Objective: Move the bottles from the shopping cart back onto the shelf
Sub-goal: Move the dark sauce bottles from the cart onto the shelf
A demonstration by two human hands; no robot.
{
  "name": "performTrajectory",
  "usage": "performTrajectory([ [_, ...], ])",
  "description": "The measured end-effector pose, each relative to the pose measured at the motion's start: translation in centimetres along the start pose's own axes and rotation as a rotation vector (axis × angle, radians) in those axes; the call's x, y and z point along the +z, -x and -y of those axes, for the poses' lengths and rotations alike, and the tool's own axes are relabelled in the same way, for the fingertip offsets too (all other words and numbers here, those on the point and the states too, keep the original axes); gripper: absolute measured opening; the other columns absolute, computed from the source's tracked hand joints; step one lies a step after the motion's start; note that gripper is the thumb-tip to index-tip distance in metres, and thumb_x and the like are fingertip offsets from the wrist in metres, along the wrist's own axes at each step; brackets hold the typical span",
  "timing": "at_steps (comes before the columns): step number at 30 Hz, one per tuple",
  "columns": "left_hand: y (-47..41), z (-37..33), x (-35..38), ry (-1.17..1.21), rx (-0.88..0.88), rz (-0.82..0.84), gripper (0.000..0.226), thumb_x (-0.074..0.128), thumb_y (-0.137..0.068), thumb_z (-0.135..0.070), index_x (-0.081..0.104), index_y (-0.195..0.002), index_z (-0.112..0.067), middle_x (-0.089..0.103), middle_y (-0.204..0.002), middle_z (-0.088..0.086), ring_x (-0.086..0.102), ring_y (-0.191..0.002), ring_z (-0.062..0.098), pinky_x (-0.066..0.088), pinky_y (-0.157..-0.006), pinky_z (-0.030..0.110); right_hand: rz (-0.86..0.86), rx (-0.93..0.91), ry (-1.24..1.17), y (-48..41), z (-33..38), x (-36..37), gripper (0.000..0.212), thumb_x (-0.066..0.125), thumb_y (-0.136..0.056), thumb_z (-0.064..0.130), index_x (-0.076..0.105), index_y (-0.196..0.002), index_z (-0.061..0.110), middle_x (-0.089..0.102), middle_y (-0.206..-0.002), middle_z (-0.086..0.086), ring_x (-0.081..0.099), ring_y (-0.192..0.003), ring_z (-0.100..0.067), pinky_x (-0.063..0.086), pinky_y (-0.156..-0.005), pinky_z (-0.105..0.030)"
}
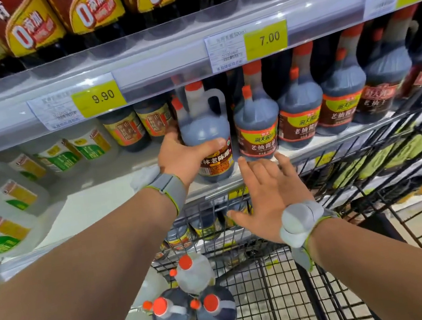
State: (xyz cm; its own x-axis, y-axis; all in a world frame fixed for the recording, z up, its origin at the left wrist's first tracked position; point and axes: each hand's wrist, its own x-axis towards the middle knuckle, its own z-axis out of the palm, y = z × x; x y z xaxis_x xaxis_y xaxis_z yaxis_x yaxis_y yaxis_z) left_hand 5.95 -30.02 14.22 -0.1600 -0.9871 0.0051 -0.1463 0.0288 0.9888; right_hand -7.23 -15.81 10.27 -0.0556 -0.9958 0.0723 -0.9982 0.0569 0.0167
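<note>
Head view, bottle [204, 131] in left hand [180, 156]; right hand [270, 192] just beside

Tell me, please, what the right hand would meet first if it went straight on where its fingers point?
Most likely the dark soy sauce bottle at the front of the shelf: the right hand points its straight fingers at its base. Depth is unclear, so the shelf edge might come first.

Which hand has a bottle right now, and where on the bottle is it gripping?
The left hand grips the dark vinegar bottle round its body, at the label's top. The right hand is open, holding nothing.
</note>
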Motion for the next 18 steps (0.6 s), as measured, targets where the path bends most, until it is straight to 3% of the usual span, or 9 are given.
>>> performTrajectory([
  [4,0.3,0.4,0.3,-0.006,0.001,0.034,0.095,0.094,-0.037,-0.046,0.057,-0.121,-0.02,0.072,-0.118,-0.002,0.071,-0.107,0.017,0.058,-0.096,0.045,-0.018,0.013,0.013,-0.1,0.2,0.3,0.107,0.018,-0.08,0.081,0.005,-0.158,0.009,0.039,-0.146,-0.004,0.028,-0.142,-0.026,-0.001,-0.121,-0.053],
  [8,0.9,0.2,-0.1,-0.105,0.017,0.091,0.077,0.092,-0.044,-0.05,0.054,-0.108,-0.029,0.069,-0.118,-0.004,0.067,-0.11,0.016,0.056,-0.099,0.046,-0.007,0.016,0.025,-0.1,0.2,0.2,0.105,0.016,-0.081,0.081,0.002,-0.158,0.01,0.037,-0.146,-0.004,0.027,-0.142,-0.027,-0.002,-0.121,-0.053],
  [12,1.3,1.1,-1.4,-0.127,0.095,0.09,0.077,0.093,-0.069,-0.024,0.052,-0.134,-0.023,0.064,-0.13,-0.008,0.062,-0.119,0.01,0.053,-0.103,0.043,0.002,0.008,0.031,-0.1,0.2,0.1,0.104,0.016,-0.081,0.081,0.002,-0.157,0.011,0.039,-0.143,-0.003,0.028,-0.14,-0.027,-0.002,-0.121,-0.054],
  [18,1.6,2.6,-1.4,-0.194,0.129,0.072,0.081,0.09,-0.067,-0.024,0.05,-0.137,-0.024,0.064,-0.131,-0.003,0.065,-0.117,0.019,0.056,-0.099,0.049,0.007,0.016,0.032,-0.1,0.3,0.1,0.105,0.016,-0.081,0.081,0.003,-0.158,0.011,0.041,-0.141,-0.003,0.031,-0.139,-0.028,-0.002,-0.121,-0.054],
])
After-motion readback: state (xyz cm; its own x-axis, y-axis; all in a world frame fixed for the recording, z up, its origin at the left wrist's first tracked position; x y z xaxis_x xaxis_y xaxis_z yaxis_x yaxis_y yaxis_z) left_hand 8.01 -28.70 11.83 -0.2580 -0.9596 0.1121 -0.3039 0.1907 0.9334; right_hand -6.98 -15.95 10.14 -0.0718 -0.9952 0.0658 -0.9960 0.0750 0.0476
